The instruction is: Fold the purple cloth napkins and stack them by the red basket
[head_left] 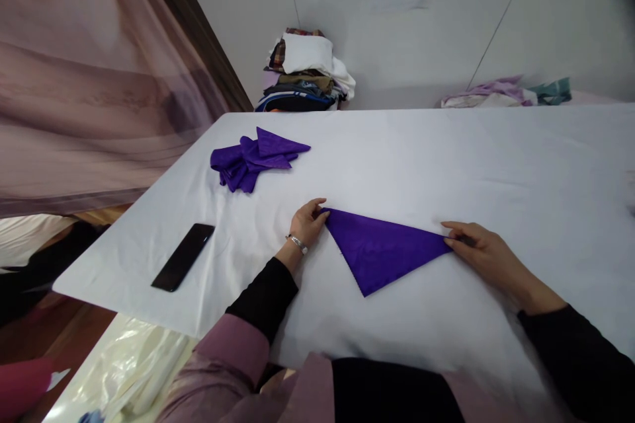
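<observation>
A purple cloth (384, 248), folded into a triangle, is stretched between my two hands over the white-covered table (520, 172). Its long straight edge runs along the far side and one point faces me. My left hand (308, 223), with a silver bracelet at the wrist, pinches the left corner. The right corner is gripped between the thumb and fingers of my right hand (479, 248). Farther back on the left lies a crumpled heap of purple cloth (248, 160), apart from both hands.
A black phone (182, 258) lies on the table's left part. Beyond the far edge are a stack of folded clothes (305, 73) and more fabric (496, 94). A pinkish curtain (84, 79) hangs at left. Plastic-wrapped material (133, 363) sits below the near left edge.
</observation>
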{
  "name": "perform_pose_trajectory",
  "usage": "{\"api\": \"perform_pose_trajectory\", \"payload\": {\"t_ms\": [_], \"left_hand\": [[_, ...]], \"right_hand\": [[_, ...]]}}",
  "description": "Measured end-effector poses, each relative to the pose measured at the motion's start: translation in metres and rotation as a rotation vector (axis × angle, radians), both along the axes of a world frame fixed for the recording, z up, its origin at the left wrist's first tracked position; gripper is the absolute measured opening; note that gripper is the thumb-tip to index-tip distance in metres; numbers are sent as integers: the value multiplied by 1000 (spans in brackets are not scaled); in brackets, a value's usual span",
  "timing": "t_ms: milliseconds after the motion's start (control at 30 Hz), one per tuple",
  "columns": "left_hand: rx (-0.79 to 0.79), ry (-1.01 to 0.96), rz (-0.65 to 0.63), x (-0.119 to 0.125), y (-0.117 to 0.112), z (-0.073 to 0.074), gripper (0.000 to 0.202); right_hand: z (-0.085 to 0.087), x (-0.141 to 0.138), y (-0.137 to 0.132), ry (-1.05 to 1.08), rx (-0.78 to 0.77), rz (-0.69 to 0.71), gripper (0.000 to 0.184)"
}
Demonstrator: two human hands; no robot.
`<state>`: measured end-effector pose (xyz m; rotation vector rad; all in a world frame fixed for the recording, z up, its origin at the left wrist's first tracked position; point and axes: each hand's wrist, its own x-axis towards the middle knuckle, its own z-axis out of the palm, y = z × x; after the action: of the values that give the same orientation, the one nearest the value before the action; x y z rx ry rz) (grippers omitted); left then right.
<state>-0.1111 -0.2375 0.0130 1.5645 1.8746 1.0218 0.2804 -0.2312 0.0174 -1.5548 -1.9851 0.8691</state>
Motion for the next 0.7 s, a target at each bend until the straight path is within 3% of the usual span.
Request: {"api": "perform_pose_trajectory", "payload": {"t_ms": [167,400,700], "left_hand": [[54,-88,56,1,1,0,37],[55,21,62,4,8,3,41],[-2,395,29,11,11,9,26]], "right_hand": [[7,-7,-4,27,23,47,44],[7,-8,-2,-22,50,30,37],[2,-4,2,-103,109,52,36]]}}
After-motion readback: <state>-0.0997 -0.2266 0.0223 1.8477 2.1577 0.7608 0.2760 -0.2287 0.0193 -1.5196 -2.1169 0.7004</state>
